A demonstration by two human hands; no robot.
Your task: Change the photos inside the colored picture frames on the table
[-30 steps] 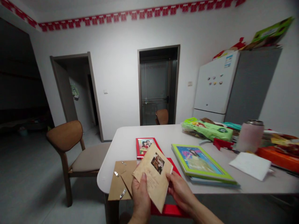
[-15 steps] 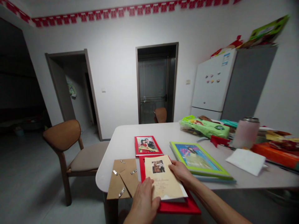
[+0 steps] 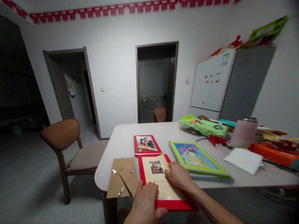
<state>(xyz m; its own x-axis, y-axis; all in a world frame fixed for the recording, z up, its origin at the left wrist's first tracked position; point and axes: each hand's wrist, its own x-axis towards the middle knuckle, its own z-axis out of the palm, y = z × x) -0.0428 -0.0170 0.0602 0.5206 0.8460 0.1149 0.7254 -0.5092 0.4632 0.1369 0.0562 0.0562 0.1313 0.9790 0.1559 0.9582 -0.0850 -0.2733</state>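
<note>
A cream printed sheet (image 3: 167,183) with a small photo on it lies flat on a red picture frame (image 3: 173,205) at the table's near edge. My left hand (image 3: 147,197) rests over the left side of the sheet and frame, fingers stretched out and thumb apart near the frame's near edge. On the right side of the sheet, my right hand (image 3: 181,176) lies with its fingertips on the paper, fingers extended. Left of the frame is a brown backing board (image 3: 121,177) with metal clips and a slit. Just behind stands a smaller red picture frame (image 3: 147,145) holding a couple's photo.
A green picture frame (image 3: 198,158) lies on a stack to the right. Beyond it are a green packet (image 3: 205,127), a pink cup (image 3: 244,133), white paper (image 3: 244,160) and an orange box (image 3: 274,154). A chair (image 3: 70,146) stands left of the white table (image 3: 112,140).
The printed sheet, earlier raised and offset over the red frame, has come down flat onto it. Both hands have spread over its sides, the right fingers now further onto the sheet.
</note>
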